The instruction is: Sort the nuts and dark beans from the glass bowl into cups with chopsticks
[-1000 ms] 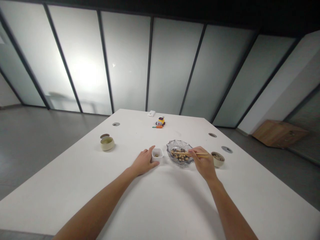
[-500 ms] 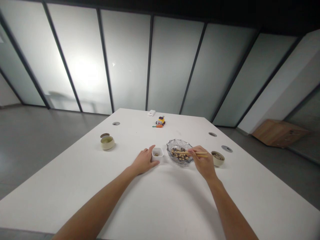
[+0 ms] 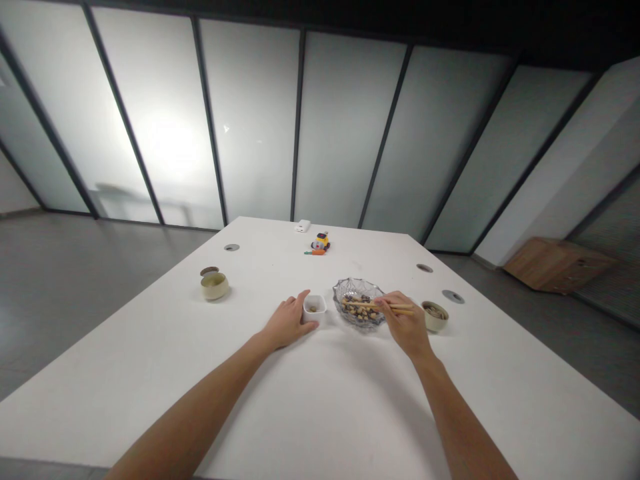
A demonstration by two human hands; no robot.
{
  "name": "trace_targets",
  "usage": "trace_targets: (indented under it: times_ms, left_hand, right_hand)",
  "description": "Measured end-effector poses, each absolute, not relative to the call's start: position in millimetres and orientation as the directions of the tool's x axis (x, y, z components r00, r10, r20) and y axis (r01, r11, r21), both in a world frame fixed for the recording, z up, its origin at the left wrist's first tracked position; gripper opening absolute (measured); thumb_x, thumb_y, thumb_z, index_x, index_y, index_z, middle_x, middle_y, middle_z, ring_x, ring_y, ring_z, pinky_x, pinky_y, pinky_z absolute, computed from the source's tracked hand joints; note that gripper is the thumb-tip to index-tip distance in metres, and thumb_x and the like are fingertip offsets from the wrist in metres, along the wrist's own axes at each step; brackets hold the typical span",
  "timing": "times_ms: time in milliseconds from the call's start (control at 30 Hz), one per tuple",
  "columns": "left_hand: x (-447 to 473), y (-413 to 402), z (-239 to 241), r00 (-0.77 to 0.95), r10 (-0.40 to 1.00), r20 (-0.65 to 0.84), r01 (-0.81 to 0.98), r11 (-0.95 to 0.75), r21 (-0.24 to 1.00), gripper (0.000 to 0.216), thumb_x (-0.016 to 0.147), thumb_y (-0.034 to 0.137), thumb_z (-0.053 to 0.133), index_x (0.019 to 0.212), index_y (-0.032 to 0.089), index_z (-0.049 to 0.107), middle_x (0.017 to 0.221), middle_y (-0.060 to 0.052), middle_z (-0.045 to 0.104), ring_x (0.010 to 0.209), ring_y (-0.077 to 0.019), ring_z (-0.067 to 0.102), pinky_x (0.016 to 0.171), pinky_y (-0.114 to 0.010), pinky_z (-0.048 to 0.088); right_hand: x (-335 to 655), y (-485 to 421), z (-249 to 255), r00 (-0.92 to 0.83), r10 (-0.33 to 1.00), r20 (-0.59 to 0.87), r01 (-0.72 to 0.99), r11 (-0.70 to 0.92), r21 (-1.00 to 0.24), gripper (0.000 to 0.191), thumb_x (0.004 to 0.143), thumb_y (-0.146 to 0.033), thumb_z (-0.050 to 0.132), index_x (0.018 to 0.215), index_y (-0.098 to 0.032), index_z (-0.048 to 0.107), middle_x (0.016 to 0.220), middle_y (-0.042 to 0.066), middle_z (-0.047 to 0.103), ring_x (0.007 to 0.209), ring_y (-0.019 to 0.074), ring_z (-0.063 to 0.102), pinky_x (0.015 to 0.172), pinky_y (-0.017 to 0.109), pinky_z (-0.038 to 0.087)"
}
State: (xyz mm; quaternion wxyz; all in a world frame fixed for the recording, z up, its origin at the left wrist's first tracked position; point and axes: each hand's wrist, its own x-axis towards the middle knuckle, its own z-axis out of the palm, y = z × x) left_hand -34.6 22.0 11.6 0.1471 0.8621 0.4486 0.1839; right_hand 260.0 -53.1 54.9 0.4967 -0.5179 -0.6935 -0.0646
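My left hand (image 3: 287, 323) curves round the left side of a small square white dish (image 3: 315, 301), its thumb at the near side and its fingers at the far side. A few small pieces lie at the bottom of that dish. A pair of wooden chopsticks (image 3: 403, 309) is gripped in my right hand (image 3: 409, 330). Their tips reach into a scalloped clear glass bowl (image 3: 344, 289), among many dark and pale bean-like pieces (image 3: 361, 313). Whether the tips pinch a piece is too small to tell.
To the right stands a cream bowl (image 3: 436, 325) holding greyish pieces; another cream bowl (image 3: 215, 291) is at the left. Farther back on the white table (image 3: 320, 400) are a yellow toy car (image 3: 321, 241), an orange toy carrot (image 3: 317, 253) and a white box-shaped object (image 3: 303, 226).
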Motion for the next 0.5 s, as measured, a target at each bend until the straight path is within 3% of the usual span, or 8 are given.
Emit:
trace_targets:
  times_ms: [500]
  left_hand:
    - [-35.2, 22.4, 10.0, 0.524, 0.822, 0.221, 0.703, -0.565, 0.433, 0.082, 0.091, 0.046, 0.071, 0.159, 0.017, 0.034, 0.126, -0.015, 0.07, 0.123, -0.0362, 0.063, 0.103, -0.044, 0.047]
  right_hand:
    - [266.2, -52.7, 56.8, 0.147, 0.635, 0.759, 0.743, 0.435, -0.508, 0.044, 0.101, -0.055, 0.059, 0.075, -0.023, 0.075, 0.076, 0.005, 0.072, 0.072, 0.0205, 0.068, 0.069, 0.033, 0.051]
